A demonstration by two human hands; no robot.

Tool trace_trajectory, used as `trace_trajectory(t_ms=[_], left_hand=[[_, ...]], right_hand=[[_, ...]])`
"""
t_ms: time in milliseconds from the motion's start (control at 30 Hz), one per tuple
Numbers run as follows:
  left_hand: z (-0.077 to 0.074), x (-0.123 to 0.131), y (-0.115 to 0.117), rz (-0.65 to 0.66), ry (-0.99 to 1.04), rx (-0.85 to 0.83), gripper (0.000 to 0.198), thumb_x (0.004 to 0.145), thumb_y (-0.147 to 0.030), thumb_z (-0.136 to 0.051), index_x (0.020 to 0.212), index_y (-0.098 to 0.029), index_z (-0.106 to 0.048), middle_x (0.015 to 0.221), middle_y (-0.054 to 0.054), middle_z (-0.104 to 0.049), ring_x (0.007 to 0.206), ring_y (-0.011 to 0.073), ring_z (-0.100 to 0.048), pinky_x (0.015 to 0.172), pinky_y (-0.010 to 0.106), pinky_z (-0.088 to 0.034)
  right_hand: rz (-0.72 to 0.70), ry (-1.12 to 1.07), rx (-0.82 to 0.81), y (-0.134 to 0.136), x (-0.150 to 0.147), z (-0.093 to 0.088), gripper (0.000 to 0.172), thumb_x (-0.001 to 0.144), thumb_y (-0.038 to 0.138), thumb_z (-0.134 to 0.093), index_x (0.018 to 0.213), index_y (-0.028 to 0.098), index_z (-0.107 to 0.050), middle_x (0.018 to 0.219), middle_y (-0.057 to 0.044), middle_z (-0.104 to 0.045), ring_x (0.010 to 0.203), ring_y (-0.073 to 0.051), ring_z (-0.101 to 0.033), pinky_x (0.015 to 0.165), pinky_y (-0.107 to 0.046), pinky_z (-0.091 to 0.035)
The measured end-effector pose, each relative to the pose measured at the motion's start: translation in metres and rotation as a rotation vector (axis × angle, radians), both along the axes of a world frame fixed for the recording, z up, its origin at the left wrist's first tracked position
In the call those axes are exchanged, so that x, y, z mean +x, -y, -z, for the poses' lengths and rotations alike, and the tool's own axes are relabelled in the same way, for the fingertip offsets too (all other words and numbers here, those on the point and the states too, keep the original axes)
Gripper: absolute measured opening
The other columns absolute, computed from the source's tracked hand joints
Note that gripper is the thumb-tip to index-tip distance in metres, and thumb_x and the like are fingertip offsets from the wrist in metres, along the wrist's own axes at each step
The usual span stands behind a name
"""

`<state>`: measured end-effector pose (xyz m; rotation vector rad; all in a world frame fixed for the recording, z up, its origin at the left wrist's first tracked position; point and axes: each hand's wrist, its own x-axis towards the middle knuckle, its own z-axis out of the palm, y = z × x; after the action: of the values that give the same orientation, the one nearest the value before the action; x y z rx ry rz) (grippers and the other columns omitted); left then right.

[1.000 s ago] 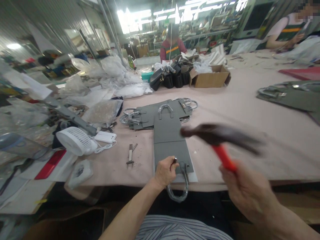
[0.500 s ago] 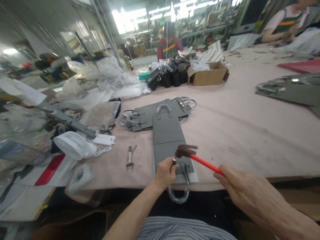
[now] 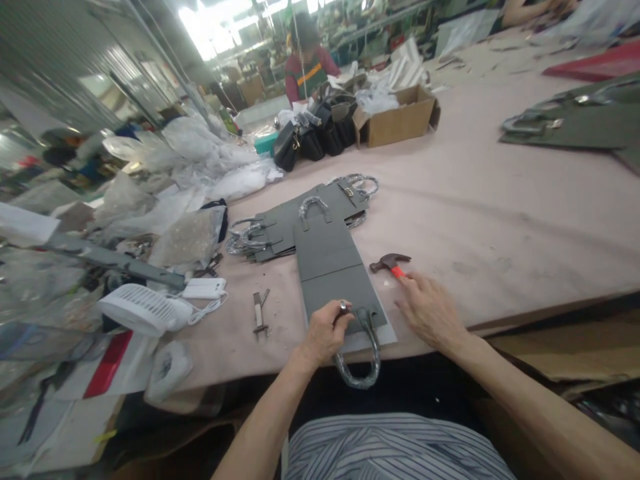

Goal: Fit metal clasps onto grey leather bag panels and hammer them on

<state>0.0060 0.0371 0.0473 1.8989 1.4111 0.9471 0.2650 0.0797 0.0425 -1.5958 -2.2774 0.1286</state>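
A long grey bag panel (image 3: 327,257) lies on the table, a plastic-wrapped handle at each end, the nearer handle (image 3: 359,383) hanging over the table edge. My left hand (image 3: 323,333) is closed on a small metal punch (image 3: 343,307) above the panel's near end; only the round top of the punch shows clearly. To the right of the panel, a claw hammer (image 3: 387,263) with a dark head and red grip rests low at the tabletop. My right hand (image 3: 433,310) is over its grip, fingers around it and hiding most of it.
More grey bag panels (image 3: 275,220) lie stacked beyond, others (image 3: 570,123) at far right. A small metal tool (image 3: 259,313), a white fan (image 3: 133,308) and plastic bags are at left. Black bags (image 3: 310,141) and a cardboard box (image 3: 400,120) stand behind; a co-worker (image 3: 307,67) sits further back.
My right hand has moved the hammer away from the punch, down to the table right of the panel. My left hand stays at the panel's near end with the punch. The view has shifted.
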Motion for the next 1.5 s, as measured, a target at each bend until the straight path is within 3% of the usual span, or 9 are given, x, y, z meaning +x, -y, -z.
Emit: trace_trajectory(t_ms=[133, 200, 367, 500, 667, 833, 1000, 1267, 1500], left_hand=[[0.002, -0.002, 0.000, 0.031, -0.059, 0.005, 0.012, 0.094, -0.022, -0.056, 0.101, -0.020, -0.067, 0.094, 0.006, -0.073, 0.090, 0.0190, -0.070, 0.084, 0.029, -0.054], [0.005, 0.001, 0.002, 0.005, -0.048, 0.018, 0.013, 0.093, -0.022, -0.055, 0.099, -0.020, -0.067, 0.094, 0.006, -0.073, 0.089, 0.0189, -0.070, 0.083, 0.029, -0.054], [0.013, 0.011, -0.001, -0.353, 0.315, -0.120, 0.020, 0.096, -0.037, -0.054, 0.093, -0.020, -0.064, 0.083, 0.005, -0.073, 0.077, 0.0182, -0.072, 0.077, 0.031, -0.058], [0.001, -0.005, -0.008, -0.533, 0.577, -0.229, 0.033, 0.092, -0.051, -0.055, 0.095, -0.019, -0.059, 0.086, 0.006, -0.073, 0.076, 0.0199, -0.074, 0.070, 0.033, -0.061], [-0.016, -0.063, -0.011, -0.610, -0.077, -0.182, 0.024, 0.091, -0.039, -0.053, 0.096, -0.019, -0.066, 0.085, 0.007, -0.074, 0.080, 0.0231, -0.072, 0.076, 0.035, -0.058], [-0.013, -0.100, -0.009, -0.675, -0.680, -0.395, 0.023, 0.092, -0.029, -0.054, 0.099, -0.018, -0.072, 0.091, 0.016, -0.076, 0.090, 0.0323, -0.072, 0.078, 0.039, -0.054], [-0.016, -0.109, -0.009, -0.586, -0.786, -0.430, 0.026, 0.095, -0.028, -0.050, 0.090, -0.021, -0.075, 0.093, 0.015, -0.077, 0.091, 0.0301, -0.073, 0.078, 0.036, -0.052], [-0.016, -0.142, -0.047, -0.675, -0.851, -0.469, 0.023, 0.093, -0.027, -0.057, 0.104, -0.015, -0.072, 0.117, 0.019, -0.070, 0.107, 0.0292, -0.069, 0.085, 0.033, -0.050], [-0.017, -0.154, -0.066, -0.615, -0.849, -0.559, 0.017, 0.086, -0.016, -0.059, 0.095, -0.011, -0.072, 0.106, 0.024, -0.073, 0.107, 0.0342, -0.071, 0.086, 0.036, -0.052]], right_hand=[[-0.298, -0.184, -0.011, 0.009, -0.045, 0.004, 0.045, 0.092, 0.029, -0.055, 0.134, 0.013, -0.056, 0.141, -0.019, -0.052, 0.130, -0.034, -0.047, 0.108, -0.052, -0.042], [-0.330, -0.232, -0.062, 0.014, -0.061, 0.014, 0.045, 0.091, 0.026, -0.055, 0.134, 0.013, -0.057, 0.142, -0.018, -0.051, 0.134, -0.034, -0.044, 0.111, -0.053, -0.041], [-0.293, -0.284, -0.071, 0.021, -0.068, 0.031, 0.048, 0.090, 0.024, -0.055, 0.137, 0.012, -0.056, 0.145, -0.017, -0.050, 0.139, -0.034, -0.038, 0.116, -0.054, -0.037], [-0.287, -0.290, -0.075, 0.020, -0.064, 0.030, 0.049, 0.090, 0.024, -0.056, 0.137, 0.012, -0.057, 0.146, -0.016, -0.050, 0.141, -0.034, -0.037, 0.118, -0.054, -0.035], [-0.284, -0.292, -0.079, 0.020, -0.065, 0.029, 0.049, 0.089, 0.025, -0.056, 0.136, 0.011, -0.058, 0.145, -0.016, -0.050, 0.141, -0.034, -0.036, 0.118, -0.054, -0.035], [-0.288, -0.309, -0.068, 0.019, -0.065, 0.030, 0.048, 0.090, 0.027, -0.055, 0.135, 0.013, -0.059, 0.144, -0.016, -0.052, 0.139, -0.034, -0.039, 0.117, -0.055, -0.037], [-0.304, -0.306, 0.004, 0.014, -0.063, 0.039, 0.046, 0.093, 0.033, -0.051, 0.136, 0.016, -0.058, 0.142, -0.015, -0.054, 0.137, -0.034, -0.043, 0.114, -0.056, -0.039], [-0.320, -0.303, 0.060, 0.008, -0.063, 0.044, 0.044, 0.094, 0.035, -0.049, 0.134, 0.018, -0.059, 0.139, -0.015, -0.055, 0.131, -0.035, -0.047, 0.111, -0.056, -0.042], [-0.309, -0.284, 0.013, 0.012, -0.065, 0.041, 0.045, 0.093, 0.032, -0.052, 0.134, 0.014, -0.057, 0.142, -0.015, -0.052, 0.136, -0.034, -0.042, 0.115, -0.055, -0.039]])
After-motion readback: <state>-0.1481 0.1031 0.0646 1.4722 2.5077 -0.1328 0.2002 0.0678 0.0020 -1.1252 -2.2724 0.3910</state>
